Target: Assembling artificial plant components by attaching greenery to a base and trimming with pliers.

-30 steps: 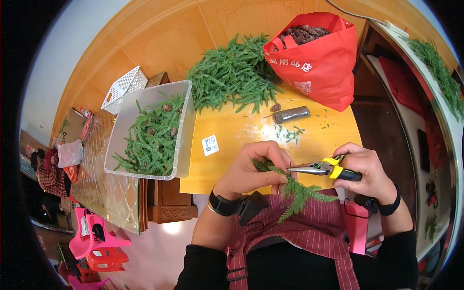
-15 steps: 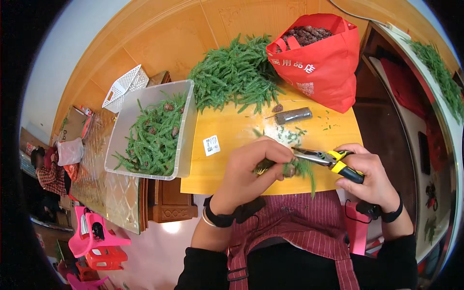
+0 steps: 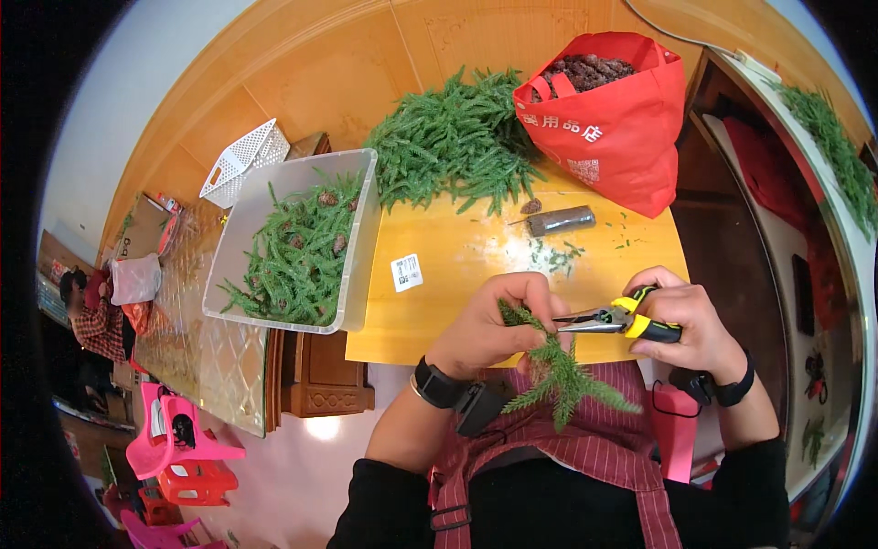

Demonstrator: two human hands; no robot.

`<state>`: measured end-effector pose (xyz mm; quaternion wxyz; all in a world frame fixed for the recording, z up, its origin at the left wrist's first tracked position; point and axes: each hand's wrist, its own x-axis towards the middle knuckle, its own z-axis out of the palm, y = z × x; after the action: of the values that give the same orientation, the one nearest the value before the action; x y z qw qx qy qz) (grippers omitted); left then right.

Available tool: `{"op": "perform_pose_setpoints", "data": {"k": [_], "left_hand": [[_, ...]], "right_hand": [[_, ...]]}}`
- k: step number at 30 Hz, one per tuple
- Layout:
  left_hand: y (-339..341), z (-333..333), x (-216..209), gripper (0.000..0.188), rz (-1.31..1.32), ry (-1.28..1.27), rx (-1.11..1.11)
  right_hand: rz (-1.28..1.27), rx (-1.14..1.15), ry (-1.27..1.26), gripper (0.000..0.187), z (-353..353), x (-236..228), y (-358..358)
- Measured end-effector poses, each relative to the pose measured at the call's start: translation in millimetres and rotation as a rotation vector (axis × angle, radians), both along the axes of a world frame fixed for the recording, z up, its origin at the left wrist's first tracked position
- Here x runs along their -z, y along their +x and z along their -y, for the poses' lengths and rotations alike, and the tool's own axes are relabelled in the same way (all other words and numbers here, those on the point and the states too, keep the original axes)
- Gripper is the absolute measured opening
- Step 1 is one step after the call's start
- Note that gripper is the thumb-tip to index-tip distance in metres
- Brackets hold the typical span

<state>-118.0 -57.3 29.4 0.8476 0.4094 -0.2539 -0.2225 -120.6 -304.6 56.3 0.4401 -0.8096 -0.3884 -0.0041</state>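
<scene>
My left hand (image 3: 489, 329) pinches a green artificial pine sprig (image 3: 569, 377) above the near edge of the wooden table (image 3: 393, 325). The sprig's tips fan out below the fingers, over the striped apron. In my right hand (image 3: 693, 322) is a pair of long-nose pliers (image 3: 615, 317) with yellow and black handles. Their jaws reach to the left fingertips at the top of the sprig; exactly what they touch there is too small to tell. Beyond the hands lie a grey cylindrical bundle (image 3: 569, 220), a loose pinecone (image 3: 530, 207) and green clippings (image 3: 556, 259).
To the left stands a translucent bin (image 3: 363, 242) holding sprigs with pinecones. A heap of pine sprigs (image 3: 448, 137) lies at the back, beside a red bag (image 3: 631, 156) full of pinecones. A white label (image 3: 406, 273) sits on the table. Far left, a person (image 3: 96, 320) is at another table.
The sprig has turned so its tips now spread down toward me. The pinecone seen under my left fingers no longer shows. The pliers have tilted level and dropped slightly.
</scene>
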Motion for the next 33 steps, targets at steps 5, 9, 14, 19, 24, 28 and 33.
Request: {"op": "perform_pose_setpoints", "data": {"k": [5,9,14,19,24,28,33], "left_hand": [[4.3,-11.5,-7.0,0.020,0.096,0.153,-0.107],[1.7,-14.8,-26.5,0.015,0.191,0.486,-0.269],[1.8,-9.4,-26.2,0.012,1.242,0.852,-0.802],[-3.6,-11.7,-20.4,0.015,0.713,0.563,-0.592],[-6.0,-13.6,-22.2,0.016,0.122,0.313,-0.339],[-8.2,-10.4,-12.4,0.017,0.059,0.212,-0.204],[-8.8,-1.8,2.6,0.025,-0.116,0.056,-0.080]], "right_hand": [[0.086,0.036,-0.026,0.025,1.7,1.1,-3.9],[0.082,0.152,-0.082,0.023,2.6,-3.6,-11.7],[-0.177,0.294,-0.200,0.025,-5.6,-22.3,-21.9],[-0.091,0.158,-0.072,0.027,1.7,-9.8,-13.9],[-0.007,0.119,-0.060,0.025,6.6,-8.7,-2.3],[0.041,0.029,-0.048,0.022,4.1,-2.3,9.8],[0.084,-0.051,0.041,0.019,-0.9,4.8,18.0]]}}
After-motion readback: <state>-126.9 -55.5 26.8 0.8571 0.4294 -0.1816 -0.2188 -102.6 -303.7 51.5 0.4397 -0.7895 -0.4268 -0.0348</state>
